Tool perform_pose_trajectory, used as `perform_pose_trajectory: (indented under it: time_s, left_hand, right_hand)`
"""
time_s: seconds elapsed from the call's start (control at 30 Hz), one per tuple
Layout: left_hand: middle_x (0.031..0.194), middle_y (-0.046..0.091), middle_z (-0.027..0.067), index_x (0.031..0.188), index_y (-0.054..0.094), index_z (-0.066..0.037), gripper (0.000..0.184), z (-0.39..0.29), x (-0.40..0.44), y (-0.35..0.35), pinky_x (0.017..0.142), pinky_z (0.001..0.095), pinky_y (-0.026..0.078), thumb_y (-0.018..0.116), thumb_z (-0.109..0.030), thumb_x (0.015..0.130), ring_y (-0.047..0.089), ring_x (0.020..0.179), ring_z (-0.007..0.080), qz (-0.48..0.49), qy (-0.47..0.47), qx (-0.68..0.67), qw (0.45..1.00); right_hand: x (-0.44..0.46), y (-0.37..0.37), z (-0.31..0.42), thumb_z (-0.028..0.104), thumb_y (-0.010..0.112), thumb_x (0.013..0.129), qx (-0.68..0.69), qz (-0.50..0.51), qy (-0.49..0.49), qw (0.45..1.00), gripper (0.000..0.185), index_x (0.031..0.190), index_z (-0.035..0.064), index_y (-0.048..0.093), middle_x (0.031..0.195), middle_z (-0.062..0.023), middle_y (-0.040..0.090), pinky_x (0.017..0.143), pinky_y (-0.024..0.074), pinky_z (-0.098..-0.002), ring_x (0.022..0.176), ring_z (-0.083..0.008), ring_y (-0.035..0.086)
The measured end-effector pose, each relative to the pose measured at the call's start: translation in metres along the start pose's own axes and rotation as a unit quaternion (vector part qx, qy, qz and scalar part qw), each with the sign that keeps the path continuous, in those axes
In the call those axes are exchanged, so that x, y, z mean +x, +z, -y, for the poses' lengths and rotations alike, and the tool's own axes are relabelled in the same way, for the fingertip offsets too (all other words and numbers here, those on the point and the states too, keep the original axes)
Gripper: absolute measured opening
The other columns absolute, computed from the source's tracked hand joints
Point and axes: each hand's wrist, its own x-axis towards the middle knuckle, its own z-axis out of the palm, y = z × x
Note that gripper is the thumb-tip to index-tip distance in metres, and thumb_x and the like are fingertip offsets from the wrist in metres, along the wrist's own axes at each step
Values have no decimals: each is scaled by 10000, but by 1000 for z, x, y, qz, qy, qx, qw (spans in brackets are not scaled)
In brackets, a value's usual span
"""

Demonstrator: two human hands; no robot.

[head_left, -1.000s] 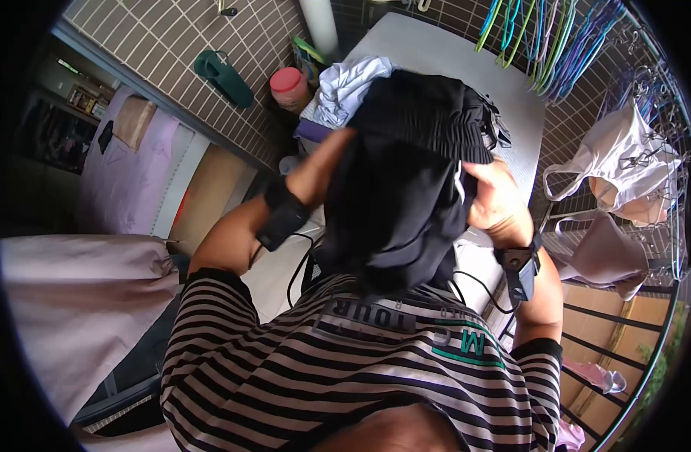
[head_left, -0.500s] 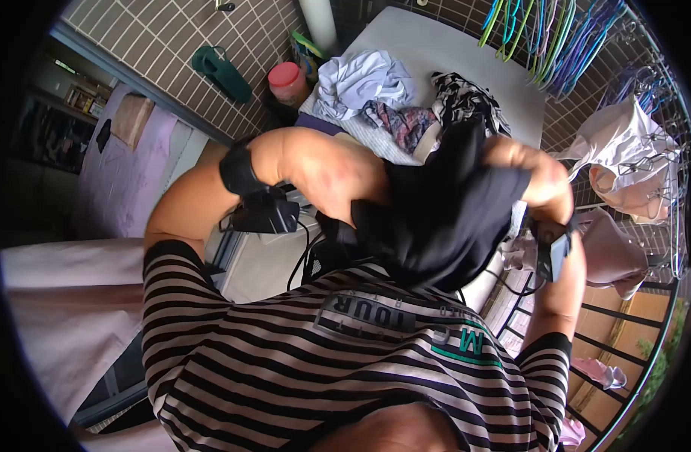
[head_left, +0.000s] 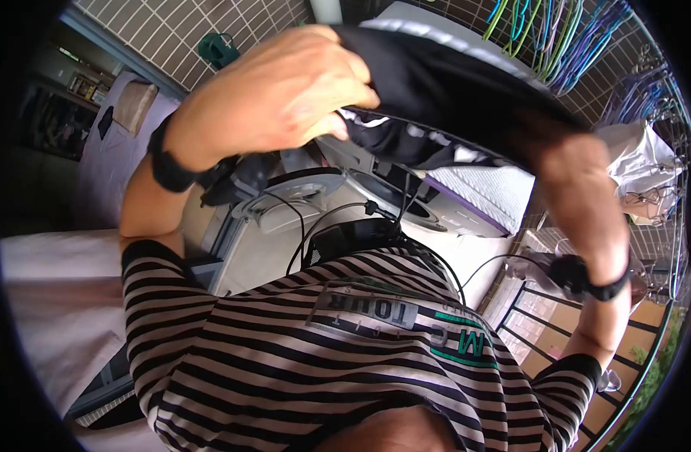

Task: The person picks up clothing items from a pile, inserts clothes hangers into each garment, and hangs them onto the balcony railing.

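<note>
A black garment [head_left: 451, 83] is stretched in a wide band between my two hands, raised in front of me. Its exact kind cannot be made out. My left hand [head_left: 285, 94] pinches its left end, fingers bent around the cloth. At the other end my right hand [head_left: 575, 169], smeared by motion, is closed on the cloth. Under the band some black-and-white patterned cloth [head_left: 413, 143] shows. The garment hides most of the laundry pile behind it. Both wrists wear black straps with devices.
Below the garment stands a front-loading washing machine with its round door [head_left: 293, 188] swung out. Colored hangers [head_left: 564, 45] hang at the upper right, above a white garment [head_left: 639, 158] on a rack. A green watering can [head_left: 219, 50] is by the tiled wall. Cables run near my waist.
The bunched black garment has been spread into a taut band and lifted away from my chest. My hands have moved apart, the left up and left, the right outward.
</note>
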Motion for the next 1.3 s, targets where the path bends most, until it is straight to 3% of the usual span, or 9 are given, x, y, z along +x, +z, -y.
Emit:
perform_pose_trajectory:
  time_s: [0.13, 0.3, 0.53, 0.63, 0.73, 0.87, 1.07, 1.17, 1.3]
  left_hand:
    - [745, 626, 83, 703, 598, -29, 189, -3, -14, 80, 796, 403, 417, 690, -188, 662, 565, 689, 276, 227, 1, -124, 966]
    - [695, 629, 98, 754, 630, 10, 146, 8, 3, 62, 1036, 414, 387, 641, -134, 736, 644, 764, 257, 57, 59, -58, 995]
    - [620, 552, 78, 756, 622, 13, 113, -1, 37, 26, 902, 348, 476, 614, -91, 715, 598, 672, 213, -99, 134, 217, 962]
    - [542, 472, 45, 673, 520, -46, 184, 34, 29, 62, 696, 321, 473, 688, -116, 699, 517, 560, 226, -72, 100, 92, 988]
    - [633, 517, 59, 766, 598, -72, 235, 62, 30, 39, 666, 333, 476, 755, -224, 682, 560, 697, 249, -180, 23, 186, 966]
    - [719, 601, 115, 770, 641, -8, 102, 37, 46, -23, 673, 356, 472, 659, -99, 728, 612, 732, 252, -324, 149, 285, 890]
    - [849, 646, 67, 805, 616, -19, 42, 45, 36, 42, 1114, 460, 252, 618, -57, 787, 610, 880, 230, -119, 90, -23, 988]
    - [1005, 628, 105, 831, 599, 19, 110, 48, 28, 15, 1113, 507, 234, 649, -57, 769, 578, 1035, 291, -251, 67, -182, 948]
    - [919, 595, 58, 802, 575, 33, 173, 45, 33, 21, 1019, 476, 358, 678, -50, 691, 535, 1109, 301, -189, 102, -123, 969]
  right_hand:
    - [-7, -4, 18, 70, 542, 735, -36, 149, -90, 984, 174, 831, 61, 686, 822, -95, 650, 684, 480, -342, 740, -224, 608]
    - [3, -34, -17, 407, 732, 702, 94, 6, 15, 995, 391, 751, 22, 694, 772, -135, 618, 694, 496, -352, 775, -277, 631]
    - [28, -36, -35, -93, 594, 623, 64, -274, -59, 958, 303, 899, -7, 685, 985, -128, 680, 665, 553, -315, 794, -257, 682]
    - [3, -1, -24, -102, 549, 661, 82, -74, -117, 987, 304, 914, 11, 674, 941, -122, 678, 701, 542, -334, 768, -269, 654]
    - [-12, -23, -65, -76, 567, 694, 71, -160, 16, 984, 233, 891, 3, 661, 990, -142, 659, 759, 528, -347, 853, -305, 644]
    - [-3, -80, -52, -98, 536, 731, -19, -217, -10, 976, 246, 922, -14, 665, 1055, -155, 636, 861, 497, -367, 952, -327, 623]
    - [-3, -45, -53, -75, 601, 765, 171, -95, -11, 981, 251, 1002, -6, 648, 856, -148, 666, 711, 524, -355, 762, -300, 663]
    - [3, -80, -33, 1, 639, 783, 185, -247, 31, 951, 184, 967, 2, 652, 873, -165, 662, 702, 528, -377, 766, -342, 649]
    - [0, -41, -39, -10, 646, 760, 143, -143, -24, 979, 63, 813, 0, 613, 774, -151, 643, 634, 522, -401, 691, -311, 640]
